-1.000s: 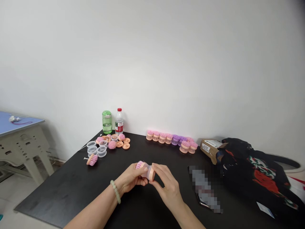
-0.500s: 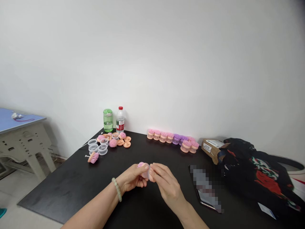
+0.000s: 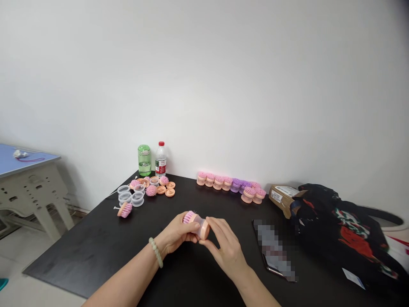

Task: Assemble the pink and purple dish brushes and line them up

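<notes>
Between my hands, above the black table, is a scrubbing brush [image 3: 197, 223] lying on its side. Its pink bristles point left, a translucent body is in the middle, and a peach cap forms the right end. My left hand [image 3: 179, 234] wraps around the bristle end and body. The fingers and thumb of my right hand [image 3: 225, 245] close on the peach cap. To the left lie a loose pink bristle head [image 3: 125, 209] with a white stem, translucent rings [image 3: 137, 199] and peach caps [image 3: 170, 192]. Finished-looking brushes [image 3: 218, 183] in pink and purple stand in a row by the wall.
A green bottle [image 3: 144, 160] and a red-capped water bottle [image 3: 161, 159] stand at the back left. On the right are a phone [image 3: 274, 250], a cardboard box [image 3: 283, 198], a black bag [image 3: 345, 238] and a small card [image 3: 353, 278]. A blue-topped table [image 3: 28, 160] stands at the far left.
My right hand has opened its grip from flat over the end to thumb and fingers around the cap's edge. More of the brush's translucent body and peach cap shows now.
</notes>
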A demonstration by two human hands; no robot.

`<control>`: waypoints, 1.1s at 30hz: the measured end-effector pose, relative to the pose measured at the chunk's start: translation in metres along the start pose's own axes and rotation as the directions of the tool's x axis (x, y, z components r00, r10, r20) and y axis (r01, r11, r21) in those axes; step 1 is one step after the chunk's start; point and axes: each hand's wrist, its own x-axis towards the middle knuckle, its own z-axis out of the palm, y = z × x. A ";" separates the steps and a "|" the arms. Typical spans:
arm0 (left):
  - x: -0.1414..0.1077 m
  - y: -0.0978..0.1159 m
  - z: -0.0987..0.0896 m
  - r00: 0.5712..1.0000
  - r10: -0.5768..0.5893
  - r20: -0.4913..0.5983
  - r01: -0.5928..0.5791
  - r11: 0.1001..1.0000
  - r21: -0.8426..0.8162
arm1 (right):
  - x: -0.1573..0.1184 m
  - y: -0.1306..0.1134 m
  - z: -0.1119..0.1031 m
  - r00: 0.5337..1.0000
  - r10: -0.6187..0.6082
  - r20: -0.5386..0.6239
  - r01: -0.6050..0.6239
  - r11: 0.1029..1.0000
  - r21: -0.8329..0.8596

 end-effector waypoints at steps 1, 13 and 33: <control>-0.001 0.000 0.000 1.000 0.024 -0.005 -0.024 1.000 0.005 | 0.000 -0.001 0.000 0.998 0.064 -0.007 -0.063 0.998 0.020; 0.000 0.001 -0.004 0.849 0.479 0.222 -0.507 0.623 0.595 | 0.003 0.001 0.018 0.205 0.694 0.690 -0.921 -0.102 0.376; 0.002 0.000 -0.007 0.950 0.313 -0.004 -0.284 0.866 0.412 | 0.000 0.011 0.007 0.719 0.630 0.293 -0.692 0.607 0.392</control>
